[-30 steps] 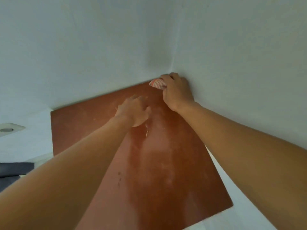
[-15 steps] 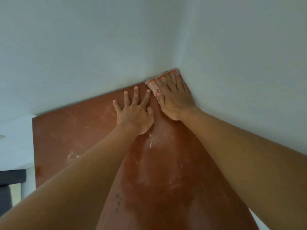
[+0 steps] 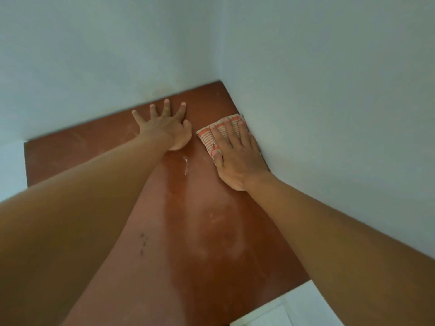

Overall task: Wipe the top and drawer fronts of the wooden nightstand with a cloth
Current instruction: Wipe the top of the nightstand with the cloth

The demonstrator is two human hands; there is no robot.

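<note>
The reddish-brown wooden nightstand top (image 3: 207,231) fills the middle of the view and sits in a corner between two pale walls. My right hand (image 3: 237,156) lies flat on an orange-and-white striped cloth (image 3: 208,137), pressing it onto the top along the right wall, a little short of the far corner. My left hand (image 3: 168,128) rests flat on the bare wood just left of the cloth, fingers spread, holding nothing. Pale smears and a small wet streak (image 3: 186,164) mark the surface between my arms. The drawer fronts are out of sight.
Pale walls (image 3: 329,90) close off the far and right sides of the top. A strip of white floor (image 3: 282,311) shows past the near right corner and at the left edge (image 3: 11,170).
My right hand has slid the cloth back from the far corner along the right wall toward me. My left hand has opened from curled to flat with spread fingers. The view shifted left.
</note>
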